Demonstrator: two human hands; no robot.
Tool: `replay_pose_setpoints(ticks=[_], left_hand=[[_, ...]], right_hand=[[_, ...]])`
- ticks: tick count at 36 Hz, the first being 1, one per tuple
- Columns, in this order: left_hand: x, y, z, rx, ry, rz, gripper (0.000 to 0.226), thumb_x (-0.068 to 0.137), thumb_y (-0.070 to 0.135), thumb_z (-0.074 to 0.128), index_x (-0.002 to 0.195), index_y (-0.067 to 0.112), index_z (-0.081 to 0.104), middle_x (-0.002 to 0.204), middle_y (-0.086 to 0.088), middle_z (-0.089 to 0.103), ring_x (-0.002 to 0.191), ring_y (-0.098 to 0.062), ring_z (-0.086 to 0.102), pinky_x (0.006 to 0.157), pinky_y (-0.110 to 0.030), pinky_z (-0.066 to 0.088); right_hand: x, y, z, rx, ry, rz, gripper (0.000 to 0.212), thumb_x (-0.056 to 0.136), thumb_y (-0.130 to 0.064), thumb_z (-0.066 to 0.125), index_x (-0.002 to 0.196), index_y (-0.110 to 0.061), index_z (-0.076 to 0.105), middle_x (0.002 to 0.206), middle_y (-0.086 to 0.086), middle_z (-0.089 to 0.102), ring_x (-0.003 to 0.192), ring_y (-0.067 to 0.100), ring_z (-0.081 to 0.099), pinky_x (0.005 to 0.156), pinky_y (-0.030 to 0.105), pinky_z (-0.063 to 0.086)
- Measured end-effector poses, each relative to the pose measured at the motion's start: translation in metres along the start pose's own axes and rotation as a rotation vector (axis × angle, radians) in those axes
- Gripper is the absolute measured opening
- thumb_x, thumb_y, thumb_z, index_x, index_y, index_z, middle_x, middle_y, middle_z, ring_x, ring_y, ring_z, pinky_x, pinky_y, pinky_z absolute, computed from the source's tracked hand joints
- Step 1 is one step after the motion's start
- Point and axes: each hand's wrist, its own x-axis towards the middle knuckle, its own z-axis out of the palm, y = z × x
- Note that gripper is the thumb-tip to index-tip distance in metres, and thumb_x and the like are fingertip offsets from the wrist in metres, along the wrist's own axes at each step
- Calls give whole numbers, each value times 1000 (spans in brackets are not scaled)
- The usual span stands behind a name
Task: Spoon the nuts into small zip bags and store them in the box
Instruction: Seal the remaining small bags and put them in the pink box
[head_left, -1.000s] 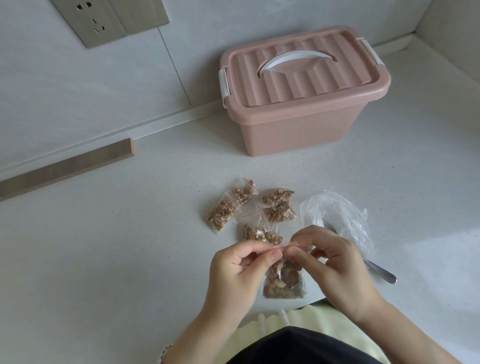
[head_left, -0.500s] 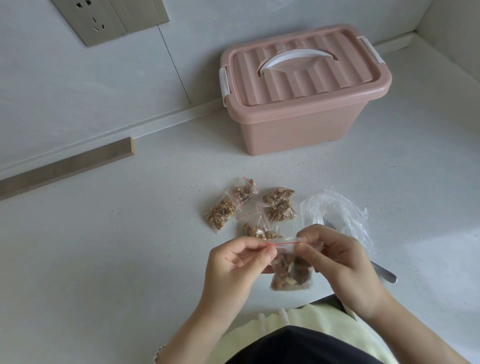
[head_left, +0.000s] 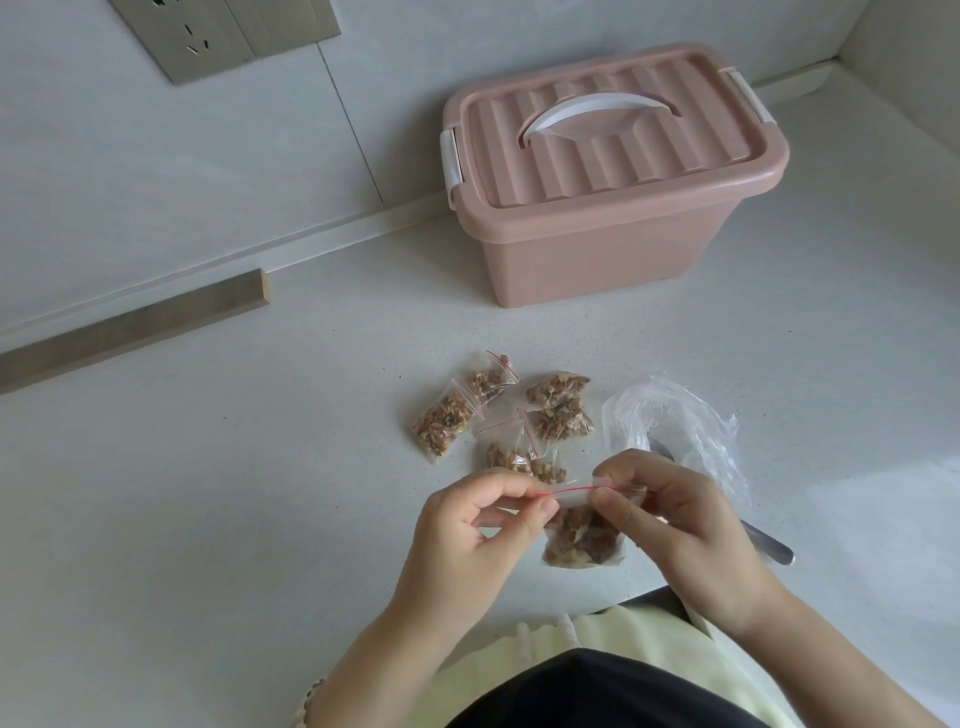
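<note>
A small zip bag of nuts (head_left: 582, 538) hangs above the counter's front edge. My left hand (head_left: 470, 525) pinches the left end of its red zip strip. My right hand (head_left: 670, 512) pinches the strip further right between thumb and forefinger. Several filled zip bags (head_left: 558, 410) lie in a cluster on the counter just beyond my hands. The pink storage box (head_left: 608, 176) stands at the back with its lid on and white handle down.
A crumpled clear plastic bag (head_left: 680, 421) lies right of the cluster, with a metal spoon (head_left: 769, 543) poking out behind my right hand. A wooden strip (head_left: 130, 327) lies along the wall at left. A wall socket (head_left: 208, 31) is at top left.
The bag has been lifted slightly and shifted right between my hands. My right fingers have slid along the red zip strip. The box and the other bags have not moved.
</note>
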Motion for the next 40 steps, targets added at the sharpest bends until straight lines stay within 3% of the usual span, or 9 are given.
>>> replay_pose_setpoints(ticks=[4, 10, 15, 19, 22, 25, 30, 34, 40], left_hand=[[0, -5, -2, 61, -26, 88, 8, 75, 36, 63, 75, 31, 70, 82, 18, 69, 73, -5, 66, 64, -14, 52], [1, -7, -2, 111, -10, 189, 8, 78, 27, 61, 83, 24, 66, 81, 15, 67, 69, -3, 63, 62, -11, 49], [1, -9, -1, 114, 26, 136, 11, 75, 33, 60, 78, 25, 66, 74, 16, 67, 63, -3, 63, 59, -11, 49], [-1, -9, 0, 102, -7, 110, 13, 74, 34, 62, 76, 24, 69, 73, 16, 69, 65, -4, 64, 61, -14, 50], [-2, -9, -2, 95, -33, 106, 11, 73, 34, 63, 71, 27, 71, 74, 17, 69, 66, -5, 65, 60, -15, 51], [-1, -8, -3, 103, -55, 115, 13, 73, 32, 63, 82, 25, 69, 75, 17, 68, 68, -4, 64, 60, -14, 50], [-2, -11, -4, 117, -69, 112, 13, 73, 34, 62, 82, 27, 68, 75, 15, 68, 68, -5, 64, 62, -16, 51], [-4, -10, -5, 135, -92, 94, 7, 72, 36, 61, 75, 40, 66, 75, 18, 68, 73, -5, 64, 64, -16, 51], [-1, -8, -6, 180, -91, 83, 18, 72, 45, 59, 89, 43, 64, 85, 25, 67, 76, -1, 64, 63, -17, 51]], right_hand=[[2, -1, -2, -22, -48, 0, 7, 76, -27, 57, 77, -28, 64, 77, -5, 65, 70, 12, 59, 67, 32, 47], [3, 0, -1, -26, -81, -27, 19, 72, -45, 55, 77, -29, 64, 74, -8, 64, 69, 11, 59, 66, 35, 49], [3, 1, 1, -99, -65, -145, 12, 75, -43, 55, 75, -35, 63, 74, -15, 62, 65, 5, 55, 57, 16, 41], [2, 0, 2, -193, -75, -245, 12, 78, -36, 58, 78, -29, 68, 80, -15, 62, 71, -1, 58, 65, 3, 37], [3, 2, 2, -215, -77, -281, 7, 79, -34, 60, 79, -32, 67, 81, -16, 62, 76, 4, 60, 70, 10, 42], [4, 3, 2, -259, -76, -331, 5, 80, -32, 60, 82, -31, 65, 81, -16, 62, 79, 7, 59, 72, 19, 46], [5, 4, 6, -315, -64, -374, 3, 77, -30, 60, 77, -30, 64, 76, -26, 58, 82, 2, 52, 77, 20, 41], [7, 8, 8, -376, -51, -409, 5, 74, -30, 62, 79, -30, 60, 75, -31, 53, 80, 1, 50, 74, 32, 45], [11, 6, 10, -357, -82, -371, 4, 74, -31, 60, 74, -30, 63, 74, -29, 53, 77, 0, 53, 75, 22, 42]])
